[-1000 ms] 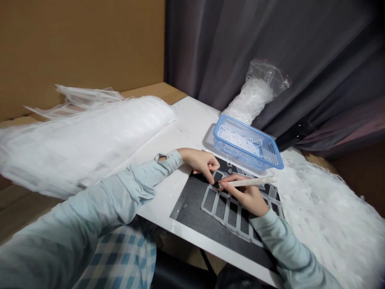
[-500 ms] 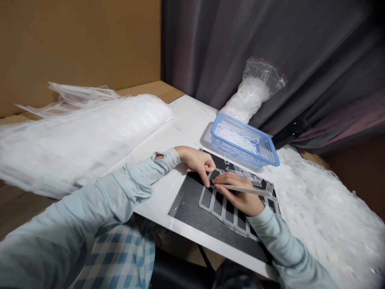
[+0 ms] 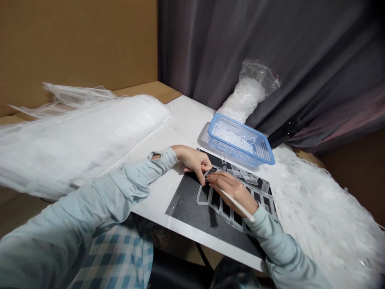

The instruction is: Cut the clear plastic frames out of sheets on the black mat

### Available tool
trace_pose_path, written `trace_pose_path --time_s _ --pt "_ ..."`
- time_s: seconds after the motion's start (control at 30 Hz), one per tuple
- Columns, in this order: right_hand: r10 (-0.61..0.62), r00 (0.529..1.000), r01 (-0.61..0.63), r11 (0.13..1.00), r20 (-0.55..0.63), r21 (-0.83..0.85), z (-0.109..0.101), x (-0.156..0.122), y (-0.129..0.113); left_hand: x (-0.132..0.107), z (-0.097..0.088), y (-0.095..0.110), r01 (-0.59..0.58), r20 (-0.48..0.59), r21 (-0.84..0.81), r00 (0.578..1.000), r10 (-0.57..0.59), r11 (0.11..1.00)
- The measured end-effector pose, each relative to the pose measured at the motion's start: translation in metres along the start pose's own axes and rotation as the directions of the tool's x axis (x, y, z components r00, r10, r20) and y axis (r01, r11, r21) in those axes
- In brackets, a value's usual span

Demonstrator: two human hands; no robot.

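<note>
A translucent plastic sheet of joined rectangular frames (image 3: 221, 209) lies on a dark grey mat (image 3: 186, 206). At its upper left end, my left hand (image 3: 195, 161) is closed, thumb and fingers pinching the sheet's edge. My right hand (image 3: 234, 190) rests over the frames, closed around a thin whitish stick (image 3: 237, 204). The stick's rear end points back toward my right sleeve, and its front tip is hidden under the fingers. Both hands' fingertips are close together. Small clear offcuts (image 3: 243, 174) lie on the mat beyond my right hand.
Behind the mat stands a blue mesh basket (image 3: 255, 156) with white pieces inside. A clear bag (image 3: 243, 96) of white pieces leans behind it. A large stack of translucent sheets (image 3: 90, 140) lies left; a heap of clear pieces (image 3: 327, 212) covers the right. A dark curtain (image 3: 210, 48) hangs behind.
The rear end of the stick in my right hand has swung down toward my wrist. The near left end of the frame sheet now looks more bent. My left hand keeps its pinch.
</note>
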State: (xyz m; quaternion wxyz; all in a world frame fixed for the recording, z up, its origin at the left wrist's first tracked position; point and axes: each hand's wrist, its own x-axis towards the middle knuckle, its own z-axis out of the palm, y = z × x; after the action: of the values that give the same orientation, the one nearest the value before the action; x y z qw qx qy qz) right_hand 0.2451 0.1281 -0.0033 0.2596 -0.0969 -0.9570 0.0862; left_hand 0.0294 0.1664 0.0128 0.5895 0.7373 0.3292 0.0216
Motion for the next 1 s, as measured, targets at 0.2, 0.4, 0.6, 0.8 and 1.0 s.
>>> trace_pose_path --time_s 0.2,0.4,0.6,0.8,1.0 --pt "0.059 0.995 -0.063 0.997 -0.078 -0.050 -0.008 -0.003 0.005 -0.001 0.000 0.001 0.023 0.004 -0.004 1.000 -0.023 1.000" --pt "0.303 0.806 -0.409 0.906 -0.508 -0.110 -0.025 -0.017 0.025 -0.002 0.001 0.004 0.059 -0.019 0.017 0.998 -0.058 0.998" --pt "0.364 0.517 -0.544 0.839 -0.775 0.031 -0.022 -0.019 0.032 -0.003 0.001 0.004 0.048 -0.022 0.014 0.999 -0.048 0.999" --pt "0.354 0.421 -0.527 0.845 -0.835 0.092 -0.030 -0.021 0.037 -0.003 0.001 0.003 0.047 -0.019 0.002 0.999 -0.047 0.999" --pt "0.436 0.746 -0.471 0.880 -0.503 0.064 -0.033 -0.024 0.026 -0.002 0.002 -0.002 -0.006 -0.053 0.002 0.999 0.006 1.000"
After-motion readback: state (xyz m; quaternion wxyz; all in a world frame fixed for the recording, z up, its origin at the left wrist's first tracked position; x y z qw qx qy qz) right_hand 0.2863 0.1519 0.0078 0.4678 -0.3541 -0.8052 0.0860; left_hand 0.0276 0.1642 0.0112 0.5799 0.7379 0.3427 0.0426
